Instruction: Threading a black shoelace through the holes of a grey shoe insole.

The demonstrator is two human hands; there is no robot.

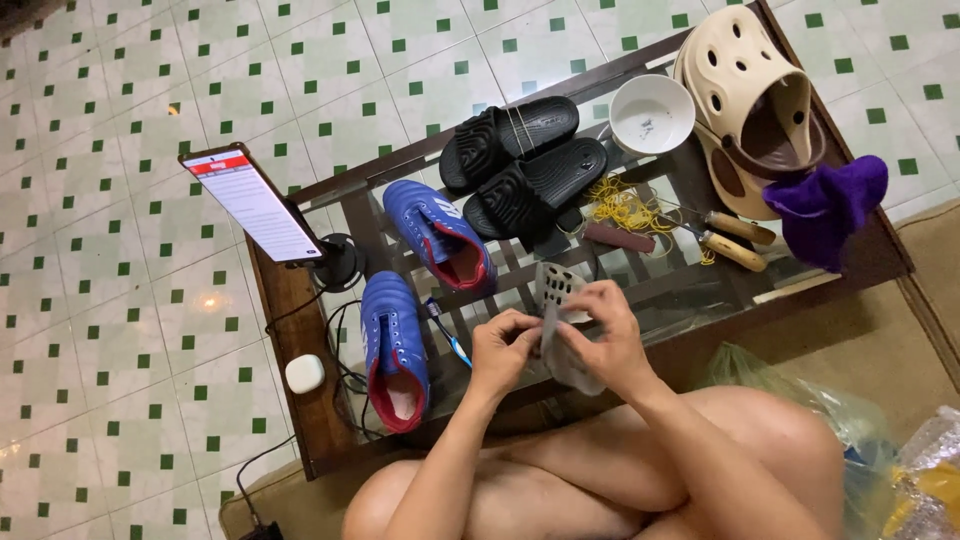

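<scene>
While both hands work close together above the near edge of the surface (300,300), they share one thing: a grey insole (558,300) with small holes at its upper end. The left hand (503,345) has its fingers curled shut on the insole's left edge, about halfway down. The right hand (605,335) grips it from the other side, thumb and fingers pinched on the insole, with the lower end of it hanging beneath the palm. The perforated tip stands up above both hands, tilted slightly toward the far side. So the insole lies between the hands, touching both, held clear of the glass top. Just left of the left hand lie two blue shoes (395,345) with red lining, one nearer the person and one farther back. Beyond the hands sit a pair of black slides (525,160), and beside them a white bowl (652,113). Yellow thread (625,208) lies tangled in the middle, near two wooden-handled tools (735,240). At the far right end rest beige clogs (750,100) and a purple cloth (825,205). A phone (252,205) stands on a holder at the left end, with a small white case (304,373) nearer the person.
</scene>
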